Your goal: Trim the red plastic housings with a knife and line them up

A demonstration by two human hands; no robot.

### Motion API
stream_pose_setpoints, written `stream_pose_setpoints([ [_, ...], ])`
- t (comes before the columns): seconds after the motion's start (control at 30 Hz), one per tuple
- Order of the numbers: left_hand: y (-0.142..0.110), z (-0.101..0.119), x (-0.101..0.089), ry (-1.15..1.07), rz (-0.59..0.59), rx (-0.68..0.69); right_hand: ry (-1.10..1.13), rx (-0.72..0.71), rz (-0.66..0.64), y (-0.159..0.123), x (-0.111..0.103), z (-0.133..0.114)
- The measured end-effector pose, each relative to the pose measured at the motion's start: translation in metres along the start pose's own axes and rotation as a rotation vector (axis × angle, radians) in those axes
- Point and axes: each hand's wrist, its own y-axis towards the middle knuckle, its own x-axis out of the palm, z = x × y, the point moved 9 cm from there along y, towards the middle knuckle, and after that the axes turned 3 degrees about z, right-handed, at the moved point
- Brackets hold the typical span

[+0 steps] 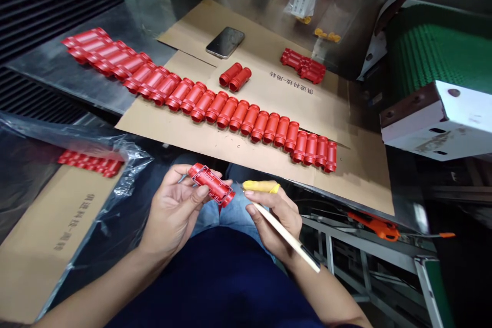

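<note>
My left hand (pixel 175 210) is closed around a red cylindrical tube (pixel 210 183) with pale line markings on its side, held tilted above my lap. Close to its right, my right hand (pixel 274 218) grips a slim cream-handled tool (pixel 282 233) with a dark rear end, like a pen or a small brush; its tip is too small to make out. A yellow finger cover (pixel 261 186) sits on one finger of that hand. Beyond both hands, a long row of similar red tubes (pixel 211 107) lies side by side on the cardboard (pixel 357 184) and the metal table.
Behind the row are two red tubes (pixel 235 77), a phone (pixel 225 42) and several red pieces (pixel 303 65). A plastic-lined box (pixel 73 210) with red parts stands at left. On the right are a green conveyor belt (pixel 438 46) and an orange tool (pixel 378 226) below the table edge.
</note>
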Motion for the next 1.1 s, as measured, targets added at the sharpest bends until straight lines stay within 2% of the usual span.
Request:
stream_pose_setpoints([
  [0.23,-0.006,0.014,-0.003,0.125,0.012,0.176,0.021,-0.096,-0.031,-0.003,0.006,-0.006],
  [0.37,-0.016,0.025,-0.004,0.254,0.032,0.325,0.013,-0.150,-0.037,-0.005,0.009,-0.010],
  [0.53,-0.027,0.038,0.004,0.348,0.009,0.512,-0.013,-0.187,-0.031,-0.006,0.011,-0.014],
  [0.63,-0.027,0.042,0.009,0.385,-0.009,0.565,-0.023,-0.201,-0.032,-0.005,0.012,-0.016],
  [0.83,-0.028,0.039,0.004,0.360,-0.006,0.531,-0.007,-0.202,-0.050,-0.004,0.012,-0.015],
  [1.03,-0.024,0.025,-0.001,0.294,-0.003,0.292,0.043,-0.188,-0.043,0.000,0.008,-0.018],
  [1.1,-0.023,0.023,0.003,0.282,-0.030,0.267,0.045,-0.207,-0.047,0.003,0.011,-0.020],
])
